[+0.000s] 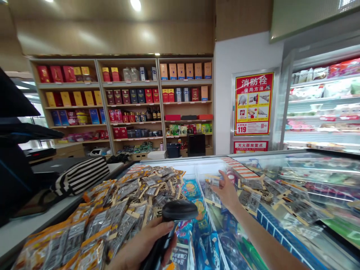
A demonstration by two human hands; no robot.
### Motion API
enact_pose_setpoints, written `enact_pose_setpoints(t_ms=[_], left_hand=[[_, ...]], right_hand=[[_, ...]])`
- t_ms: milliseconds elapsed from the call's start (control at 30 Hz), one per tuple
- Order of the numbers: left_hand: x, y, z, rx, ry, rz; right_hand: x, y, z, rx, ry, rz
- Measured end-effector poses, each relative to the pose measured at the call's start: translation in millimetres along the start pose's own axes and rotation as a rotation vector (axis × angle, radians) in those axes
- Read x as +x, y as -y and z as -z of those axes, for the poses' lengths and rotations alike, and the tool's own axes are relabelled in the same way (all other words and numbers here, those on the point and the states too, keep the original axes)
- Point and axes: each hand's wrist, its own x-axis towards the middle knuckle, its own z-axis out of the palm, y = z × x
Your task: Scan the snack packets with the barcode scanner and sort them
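My left hand (146,240) is wrapped around the handle of a black handheld barcode scanner (180,210), its head tilted over the freezer. Farther forward and to the right, my right hand (226,191) is stretched out with thumb and fingers apart. A clear snack packet with pale edges (212,197) is right at its fingertips; whether they touch it I cannot tell. Many similar packets with orange and pale edges (123,202) lie heaped left of the scanner. More packets (251,197) are spread to the right of my right hand.
A chest freezer (180,162) with a white wire divider (208,210) holds blue bags (197,240). A striped bag (81,176) sits on the counter at left. Shelves of boxed goods (132,95) line the back wall; a lit display fridge (323,101) stands at right.
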Motion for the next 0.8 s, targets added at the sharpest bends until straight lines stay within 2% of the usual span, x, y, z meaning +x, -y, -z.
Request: enact_pose_setpoints(t_ms=[133, 267, 433, 700, 800], left_hand=[[6.1, 3.6, -7.6, 0.014, 0.027, 0.001], [5.8, 4.1, -4.2, 0.047, 0.001, 0.013], [4.4, 5.3, 0.8, 0.101, 0.009, -0.003], [8.1, -24.5, -4.9, 0.225, 0.053, -0.022], [9.8, -24.1, -5.6, 0.215, 0.087, -0.038]], right_hand=[[4.4, -0.2, -14.9, 0.195, 0.035, -0.029], [8.4, 3.7, -21.6, 0.231, 0.007, -0.033], [12.8, -0.6, -18.2, 0.255, 0.014, -0.034], [16.8, -2.9, -11.6, 0.216, -0.013, -0.045], [16.0, -0.5, -10.1, 0.235, -0.018, -0.064]])
